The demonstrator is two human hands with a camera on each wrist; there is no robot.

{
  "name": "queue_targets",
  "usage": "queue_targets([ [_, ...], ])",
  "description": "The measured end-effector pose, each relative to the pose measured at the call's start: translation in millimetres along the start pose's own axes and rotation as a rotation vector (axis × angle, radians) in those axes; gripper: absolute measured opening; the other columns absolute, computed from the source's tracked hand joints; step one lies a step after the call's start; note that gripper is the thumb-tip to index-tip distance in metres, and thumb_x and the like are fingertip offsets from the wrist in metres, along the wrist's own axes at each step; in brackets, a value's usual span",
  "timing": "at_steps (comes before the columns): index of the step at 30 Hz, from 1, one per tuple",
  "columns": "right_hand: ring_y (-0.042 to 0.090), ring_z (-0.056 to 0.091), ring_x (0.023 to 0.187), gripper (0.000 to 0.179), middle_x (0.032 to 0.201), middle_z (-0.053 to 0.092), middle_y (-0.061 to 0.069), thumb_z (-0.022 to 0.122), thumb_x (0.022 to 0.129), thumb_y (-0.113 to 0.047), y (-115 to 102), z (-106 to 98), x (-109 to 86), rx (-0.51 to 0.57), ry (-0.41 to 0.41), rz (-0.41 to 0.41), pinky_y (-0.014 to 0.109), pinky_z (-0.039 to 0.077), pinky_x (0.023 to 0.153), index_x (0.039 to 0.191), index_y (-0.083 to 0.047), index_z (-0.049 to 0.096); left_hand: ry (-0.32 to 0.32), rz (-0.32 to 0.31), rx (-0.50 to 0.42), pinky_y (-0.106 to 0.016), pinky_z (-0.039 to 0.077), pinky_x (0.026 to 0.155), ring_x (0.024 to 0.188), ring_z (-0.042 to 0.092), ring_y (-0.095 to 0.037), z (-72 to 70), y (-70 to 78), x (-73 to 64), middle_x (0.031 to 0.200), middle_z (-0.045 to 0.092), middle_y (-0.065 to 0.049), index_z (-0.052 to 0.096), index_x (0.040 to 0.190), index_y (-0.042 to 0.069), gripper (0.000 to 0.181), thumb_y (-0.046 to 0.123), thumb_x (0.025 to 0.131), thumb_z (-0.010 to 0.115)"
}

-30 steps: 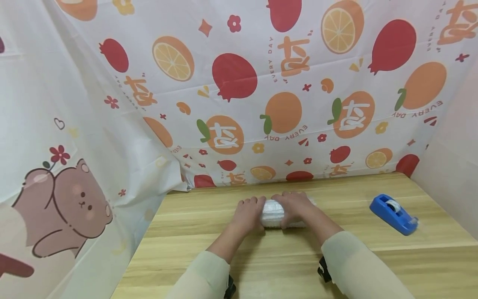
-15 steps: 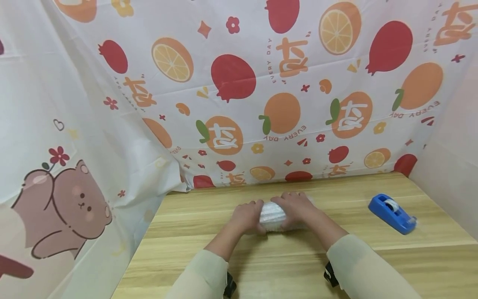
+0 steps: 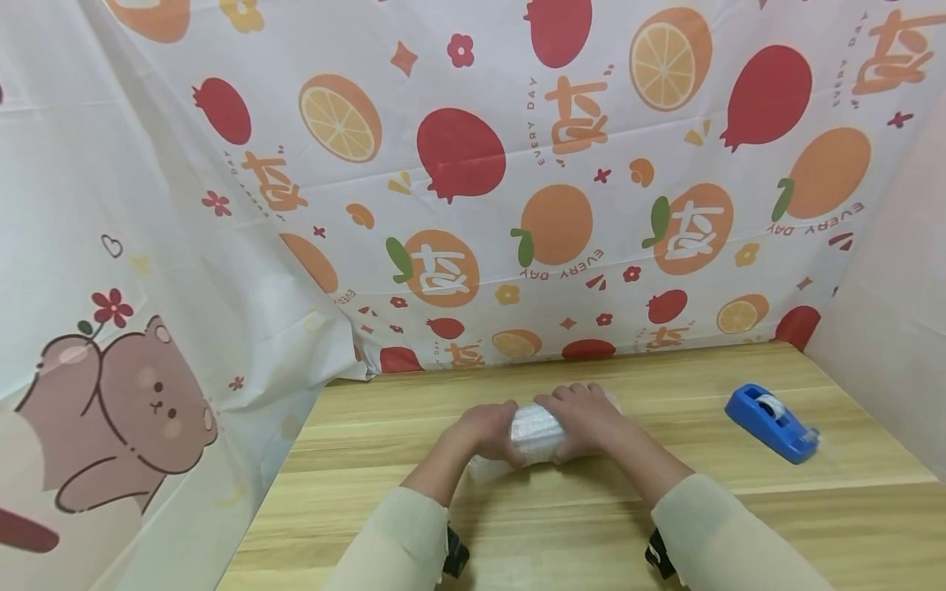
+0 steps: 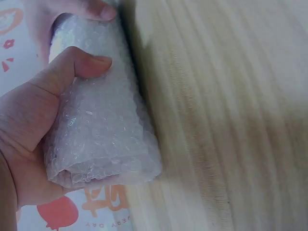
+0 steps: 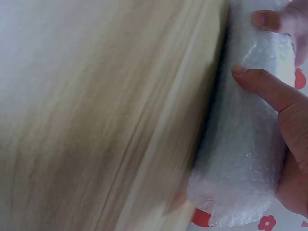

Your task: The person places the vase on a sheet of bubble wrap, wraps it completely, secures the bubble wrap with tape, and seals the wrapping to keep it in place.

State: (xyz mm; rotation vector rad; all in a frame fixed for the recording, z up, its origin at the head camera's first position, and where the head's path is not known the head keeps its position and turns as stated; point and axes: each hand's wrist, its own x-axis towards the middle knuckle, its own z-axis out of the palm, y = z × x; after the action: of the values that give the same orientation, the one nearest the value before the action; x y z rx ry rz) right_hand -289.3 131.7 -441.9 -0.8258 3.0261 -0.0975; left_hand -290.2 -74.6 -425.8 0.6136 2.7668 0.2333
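A roll of clear bubble wrap [image 3: 535,433] lies crosswise over the wooden table, held in both hands. My left hand [image 3: 489,431] grips its left part, the thumb bent over the near side. My right hand [image 3: 584,419] grips it right of the middle, fingers over the far side. In the left wrist view the bubble wrap [image 4: 103,120] shows a layered, flattened open end beside the left palm [image 4: 29,115]. The right wrist view shows the other end of the wrap crumpled, past the right thumb [image 5: 262,86]. Whatever may be inside is hidden.
A blue tape dispenser [image 3: 772,423] with a roll of clear tape sits on the right of the wooden table [image 3: 369,492]. A fruit-printed sheet [image 3: 458,205] hangs behind the table, and a sheet with a bear print [image 3: 155,402] covers the left side.
Both hands have turned the bubble wrap slightly, its left end coming nearer the body and into sight below the left hand. The right forearm has shifted a little outward.
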Motion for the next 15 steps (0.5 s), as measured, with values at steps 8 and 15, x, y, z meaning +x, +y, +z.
queue_targets([
  [8, 0.033, 0.050, 0.122, 0.094, 0.131, 0.057, 0.007, 0.088, 0.060, -0.049, -5.4, 4.7, -0.7, -0.034, 0.067, -0.029, 0.060, 0.035, 0.103, 0.142, -0.023, 0.049, -0.139, 0.017, -0.166, -0.030, 0.049, 0.073, 0.083, 0.057, -0.013, -9.4, -7.4, 2.1, 0.094, 0.059, 0.003, 0.054, 0.113, 0.014, 0.058, 0.033, 0.066, 0.082],
  [15, 0.035, 0.050, 0.122, 0.092, 0.130, 0.057, 0.009, 0.090, 0.061, -0.042, -8.8, 13.1, -2.1, -0.044, 0.144, -0.050, 0.065, 0.033, 0.105, 0.140, -0.020, 0.049, -0.215, 0.016, -0.242, -0.031, 0.050, 0.072, 0.084, 0.059, -0.015, -10.4, -15.1, 6.6, 0.094, 0.061, 0.002, 0.055, 0.108, 0.016, 0.053, 0.035, 0.066, 0.080],
])
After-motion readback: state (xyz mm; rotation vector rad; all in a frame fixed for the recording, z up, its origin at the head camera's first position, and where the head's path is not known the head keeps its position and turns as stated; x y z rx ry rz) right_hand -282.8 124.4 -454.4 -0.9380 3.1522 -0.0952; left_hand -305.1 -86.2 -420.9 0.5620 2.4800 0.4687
